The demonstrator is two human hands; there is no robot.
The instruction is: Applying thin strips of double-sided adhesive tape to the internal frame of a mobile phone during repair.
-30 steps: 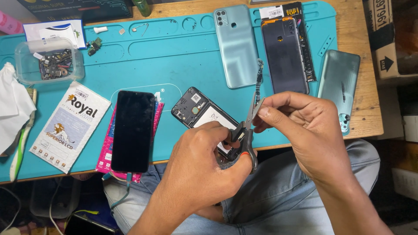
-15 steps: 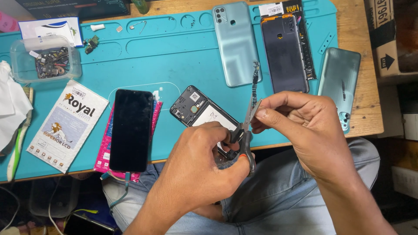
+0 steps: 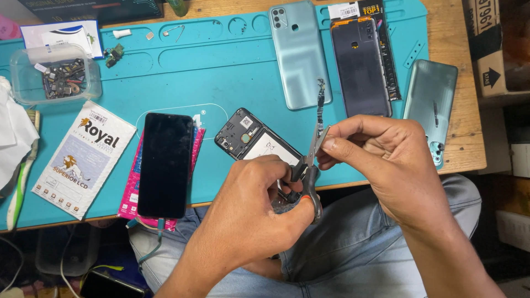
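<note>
My left hand (image 3: 251,212) grips the black handles of a small pair of scissors (image 3: 307,171), blades pointing up and away. My right hand (image 3: 386,160) pinches a thin dark flex strip (image 3: 320,102) between thumb and forefinger, holding it upright at the scissor blades. Just behind my hands lies an opened phone body (image 3: 248,138) with its back removed, showing a white battery label and circuit parts. It rests on the teal work mat (image 3: 221,72).
A black phone screen (image 3: 164,164) lies on a pink packet. A white parts packet (image 3: 83,157) is to its left. A clear tub of small parts (image 3: 55,77) sits far left. Pale green back covers (image 3: 301,52) (image 3: 432,105) and a dark frame (image 3: 361,60) lie behind.
Both hands stay together at the mat's near edge with the scissors and strip. The view has shifted slightly; no clear movement of the objects.
</note>
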